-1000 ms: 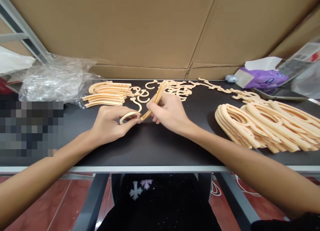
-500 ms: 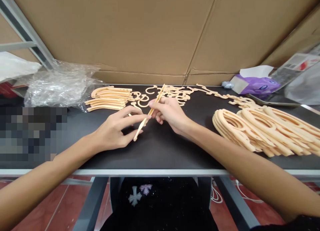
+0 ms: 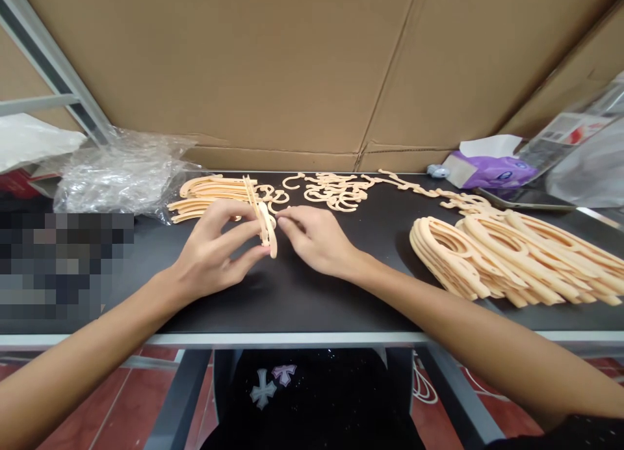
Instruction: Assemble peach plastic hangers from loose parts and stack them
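Observation:
My left hand pinches a peach plastic hanger piece upright just above the black table; its long arm points toward the far left. My right hand hovers right beside the piece, fingers curled, fingertips at its hooked end, holding nothing I can see. A stack of curved hanger arms lies just behind my left hand. Loose small hooks are scattered behind my right hand.
A large pile of looped hanger frames fills the table's right side. Crumpled clear plastic sits far left. A purple tissue pack and a phone lie at the back right. Cardboard walls the rear.
The piece passed from my right hand to my left and swung from pointing far right to pointing far left. My right hand let go and stays beside it.

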The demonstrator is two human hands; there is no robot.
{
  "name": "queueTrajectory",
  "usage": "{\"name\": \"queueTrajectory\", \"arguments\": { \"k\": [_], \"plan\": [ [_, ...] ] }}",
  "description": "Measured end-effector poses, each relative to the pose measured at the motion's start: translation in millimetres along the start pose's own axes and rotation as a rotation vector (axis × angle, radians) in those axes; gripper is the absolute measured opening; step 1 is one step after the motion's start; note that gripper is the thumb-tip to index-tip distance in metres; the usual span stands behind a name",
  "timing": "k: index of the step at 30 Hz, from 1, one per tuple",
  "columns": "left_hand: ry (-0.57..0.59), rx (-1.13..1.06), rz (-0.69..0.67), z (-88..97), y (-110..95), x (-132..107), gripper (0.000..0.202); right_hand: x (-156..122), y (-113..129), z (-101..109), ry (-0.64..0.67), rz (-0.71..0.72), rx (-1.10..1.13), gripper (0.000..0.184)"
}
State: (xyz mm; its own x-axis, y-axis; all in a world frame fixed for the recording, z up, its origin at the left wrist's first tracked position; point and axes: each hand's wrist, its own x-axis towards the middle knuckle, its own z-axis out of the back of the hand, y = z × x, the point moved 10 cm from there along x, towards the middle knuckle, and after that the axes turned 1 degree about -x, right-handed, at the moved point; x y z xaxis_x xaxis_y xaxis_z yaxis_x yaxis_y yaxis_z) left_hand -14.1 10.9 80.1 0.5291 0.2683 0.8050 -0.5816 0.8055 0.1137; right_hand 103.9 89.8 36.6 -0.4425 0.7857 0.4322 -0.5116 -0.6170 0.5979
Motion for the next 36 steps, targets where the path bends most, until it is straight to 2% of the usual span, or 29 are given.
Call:
{"name": "queueTrajectory", "arguments": {
  "k": [2, 5, 9, 14, 16, 22, 25, 30, 33, 36],
  "plan": [
    [0.033, 0.055, 0.046, -4.0, 5, 1, 0.017, -4, 12, -10, 0.062, 0.142, -0.176, 0.028],
    [0.094, 0.102, 0.134, -11.4, 14, 2, 0.014, -9, 23, -25, 0.153, 0.263, -0.28, 0.035],
    [0.115, 0.15, 0.184, -14.2, 29, -2, 0.011, -12, 28, -34, 0.209, 0.295, -0.335, 0.04],
    [0.088, 0.265, 0.379, -6.9, 71, -15, 0.023, -5, 34, -45, 0.249, 0.339, -0.371, 0.04],
    [0.069, 0.303, 0.423, -2.7, 82, -18, 0.025, 3, 38, -52, 0.25, 0.376, -0.369, 0.038],
    [0.063, 0.336, 0.428, 1.3, 86, -17, 0.017, 23, 44, -70, 0.298, 0.409, -0.333, 0.033],
    [0.068, 0.31, 0.43, 0.0, 83, -15, 0.019, 20, 47, -62, 0.273, 0.4, -0.29, 0.029],
    [0.091, 0.264, 0.471, -5.0, 82, -16, 0.026, -9, 50, -40, 0.247, 0.399, -0.252, 0.024],
    [0.12, 0.202, 0.493, -10.5, 82, -17, 0.027, -21, 45, -31, 0.205, 0.331, -0.321, 0.026],
    [0.172, 0.109, 0.465, -19.5, 79, -17, 0.027, -25, 40, -31, 0.207, 0.272, -0.423, 0.031]
  ]
}}
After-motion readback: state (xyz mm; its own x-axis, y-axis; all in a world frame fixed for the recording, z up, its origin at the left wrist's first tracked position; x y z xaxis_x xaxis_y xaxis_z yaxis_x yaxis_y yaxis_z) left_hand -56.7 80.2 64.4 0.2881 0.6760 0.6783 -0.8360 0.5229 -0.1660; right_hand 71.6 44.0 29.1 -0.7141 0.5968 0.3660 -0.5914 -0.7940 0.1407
